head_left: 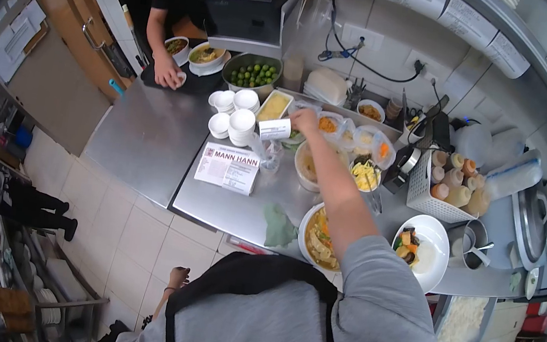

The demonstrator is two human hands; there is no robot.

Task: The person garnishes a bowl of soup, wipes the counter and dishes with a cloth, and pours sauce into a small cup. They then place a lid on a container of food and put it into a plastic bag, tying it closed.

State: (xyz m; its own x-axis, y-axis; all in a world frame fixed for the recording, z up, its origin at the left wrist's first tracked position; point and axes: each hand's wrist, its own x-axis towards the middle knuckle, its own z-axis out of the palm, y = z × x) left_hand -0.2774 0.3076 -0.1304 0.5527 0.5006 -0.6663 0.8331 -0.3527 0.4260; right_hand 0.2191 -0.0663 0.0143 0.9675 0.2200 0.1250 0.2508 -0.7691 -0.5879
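My right hand reaches across the counter, its fingers closed at the edge of a small printed paper slip. Beneath and beside the slip are a rectangular tub of yellow food and stacked white bowls. Under my forearm stands a round tub of pale liquid. Down at my side hangs my left hand, away from the counter, loosely curled with nothing visible in it. Close to my body sit a bowl of noodle soup, partly hidden by my arm, and a white plate of rice and vegetables.
Printed MANN HANN sheets and a green cloth lie on the steel counter. A co-worker's hand touches a small cup near soup bowls. Limes fill a basin; a basket holds sauce bottles.
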